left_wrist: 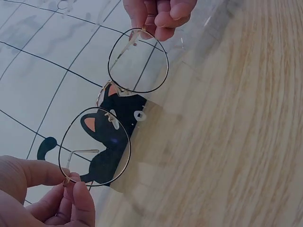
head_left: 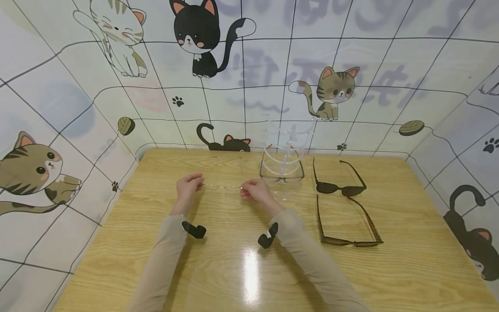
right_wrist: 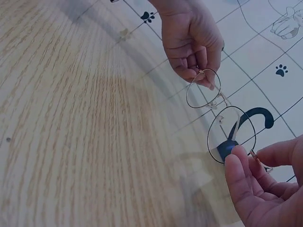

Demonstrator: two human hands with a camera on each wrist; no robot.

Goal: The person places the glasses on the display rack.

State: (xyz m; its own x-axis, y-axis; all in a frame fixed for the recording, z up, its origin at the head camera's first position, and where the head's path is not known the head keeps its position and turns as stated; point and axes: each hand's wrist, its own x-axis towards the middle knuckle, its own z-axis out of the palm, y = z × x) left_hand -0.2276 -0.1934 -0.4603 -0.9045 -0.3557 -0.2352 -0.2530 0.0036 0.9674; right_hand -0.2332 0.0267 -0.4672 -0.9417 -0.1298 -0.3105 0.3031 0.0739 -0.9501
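A pair of round, thin gold-rimmed eyeglasses point(head_left: 221, 187) is held up between both hands above the far part of the table, lenses side by side. My left hand point(head_left: 188, 189) pinches one outer end by the hinge, thumb and fingertips together. At the opposite end, my right hand point(head_left: 256, 190) pinches the other hinge. In the left wrist view the left hand point(left_wrist: 52, 194) is close and the rims look dark along the front edge. The temples extend behind the lenses, away from me. Beyond the right hand point(right_wrist: 270, 184), the right wrist view shows the whole front of the eyeglasses point(right_wrist: 232, 108).
A clear plastic display stand point(head_left: 286, 162) stands just right of the right hand, with dark-framed glasses point(head_left: 281, 179) at its lower part. Farther right lie dark sunglasses point(head_left: 340, 190) and brown-framed glasses point(head_left: 352, 242), temples unfolded. A cat-print backdrop point(head_left: 269, 99) borders the wooden table point(head_left: 218, 277).
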